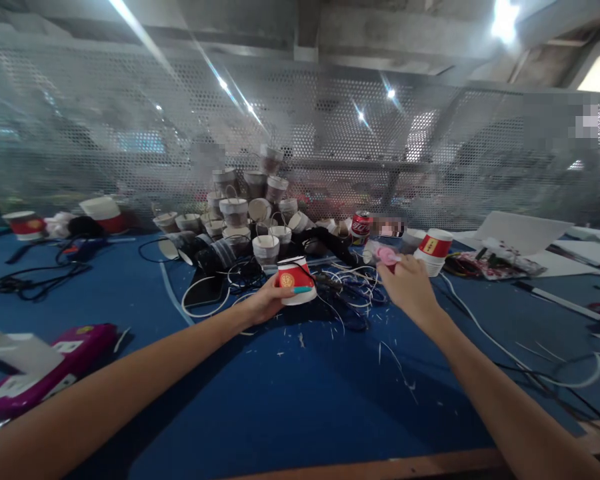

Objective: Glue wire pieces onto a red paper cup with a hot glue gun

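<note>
My left hand (270, 300) grips a red and white paper cup (296, 280), held bottom up above the blue table. A gold round emblem shows on the cup's side, and a thin black cord runs over its top part. Something turquoise lies at my left thumb's tip. To the right, my right hand (405, 287) is closed at a small pink object (387, 255) with a see-through part on its left; its kind is unclear. Just behind that hand stands a stack of red and white paper cups (434, 253). Tangled cables (355, 293) lie between the hands.
Several small grey-white buckets with handles (233, 212) are piled at the back. A red drink can (361, 228) stands beside them. A black phone (205, 288) lies left of the cables. A magenta device (83, 343) is at front left. White scraps (301, 340) dot the blue table (280, 420).
</note>
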Demonstrator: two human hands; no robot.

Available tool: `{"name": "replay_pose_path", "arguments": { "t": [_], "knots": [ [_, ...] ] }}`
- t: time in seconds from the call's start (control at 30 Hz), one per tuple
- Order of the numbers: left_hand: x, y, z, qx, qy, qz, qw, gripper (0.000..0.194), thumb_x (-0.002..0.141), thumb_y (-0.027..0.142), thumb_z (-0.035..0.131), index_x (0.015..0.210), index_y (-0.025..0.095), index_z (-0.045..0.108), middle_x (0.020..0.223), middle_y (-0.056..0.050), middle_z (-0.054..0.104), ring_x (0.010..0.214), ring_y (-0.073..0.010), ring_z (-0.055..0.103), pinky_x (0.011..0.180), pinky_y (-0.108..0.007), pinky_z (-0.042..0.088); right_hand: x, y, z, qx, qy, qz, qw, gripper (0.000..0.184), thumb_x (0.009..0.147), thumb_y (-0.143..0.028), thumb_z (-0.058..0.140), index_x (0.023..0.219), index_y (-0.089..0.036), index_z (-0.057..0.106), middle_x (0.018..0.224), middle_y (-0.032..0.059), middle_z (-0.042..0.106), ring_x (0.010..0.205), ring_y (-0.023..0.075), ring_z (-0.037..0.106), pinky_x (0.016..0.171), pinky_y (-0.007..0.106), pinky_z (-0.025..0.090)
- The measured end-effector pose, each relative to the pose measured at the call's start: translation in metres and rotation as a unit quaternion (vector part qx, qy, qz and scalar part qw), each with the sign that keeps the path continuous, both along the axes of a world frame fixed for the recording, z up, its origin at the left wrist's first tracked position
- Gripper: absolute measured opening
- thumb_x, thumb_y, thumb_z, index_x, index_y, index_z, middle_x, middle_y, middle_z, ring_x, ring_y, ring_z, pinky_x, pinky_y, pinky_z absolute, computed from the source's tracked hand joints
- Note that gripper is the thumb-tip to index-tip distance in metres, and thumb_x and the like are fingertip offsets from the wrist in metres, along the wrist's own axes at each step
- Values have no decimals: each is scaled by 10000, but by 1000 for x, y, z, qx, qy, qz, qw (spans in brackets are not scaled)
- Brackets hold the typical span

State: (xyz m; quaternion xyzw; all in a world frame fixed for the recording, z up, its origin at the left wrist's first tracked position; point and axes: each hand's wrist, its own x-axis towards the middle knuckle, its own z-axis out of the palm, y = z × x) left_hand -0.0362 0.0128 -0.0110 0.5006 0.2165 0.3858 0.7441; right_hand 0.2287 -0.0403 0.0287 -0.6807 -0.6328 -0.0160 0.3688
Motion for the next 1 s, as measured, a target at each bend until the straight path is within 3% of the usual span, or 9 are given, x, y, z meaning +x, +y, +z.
{"name": "replay_pose_path", "arguments": {
  "t": [0.1,0.23,0.33,0.5,0.63,0.87,1.0],
  "knots": [
    [1,-1,1,2,-19,-3,1000,513,551,136,734,1039,115,576,1057,-125,653,943,-230,614,891,-352,400,-15,-5,3,29,188,110,975,259,771,-360,459,674,-185,624,713,69,629,814,247,574,730,368,428],
    [2,-2,0,-9,-32,-16,999,501,563,126,720,1046,114,585,1021,-115,674,926,-224,624,909,-359,392,-36,-11,-3,-3,439,249,863,197,682,-336,510,620,-197,637,693,43,651,769,210,601,757,350,460],
    [2,-2,-1,-16,-22,-27,999,481,551,148,738,1014,115,614,958,-92,699,890,-211,637,888,-335,408,-44,-15,-9,-41,485,304,819,201,662,-351,512,598,-204,633,676,48,657,735,216,608,736,367,480],
    [2,-4,0,-3,-11,-49,999,498,533,188,772,1003,127,619,949,-83,705,877,-207,646,862,-321,427,-49,-18,-11,-114,518,313,788,242,644,-380,510,610,-172,627,572,60,614,521,186,552,549,345,473],
    [3,-6,2,20,-15,-67,997,434,558,187,765,963,136,616,939,-81,702,869,-207,647,876,-332,416,-50,-20,-9,-141,543,305,770,252,638,-371,510,572,-153,617,481,46,560,401,144,479,389,275,377],
    [3,-5,-1,21,8,-53,998,456,534,182,782,952,135,605,926,-83,694,858,-210,644,887,-355,405,-52,-22,-8,-146,532,305,776,230,611,-387,535,569,-167,586,398,-5,461,311,85,331,286,224,223],
    [3,-5,-2,15,11,-41,999,465,532,165,783,958,133,599,933,-93,696,834,-200,652,861,-340,426,-52,-22,-9,-128,529,291,787,197,611,-371,550,608,-176,577,433,-11,475,338,80,327,296,222,232]
  ]
}}
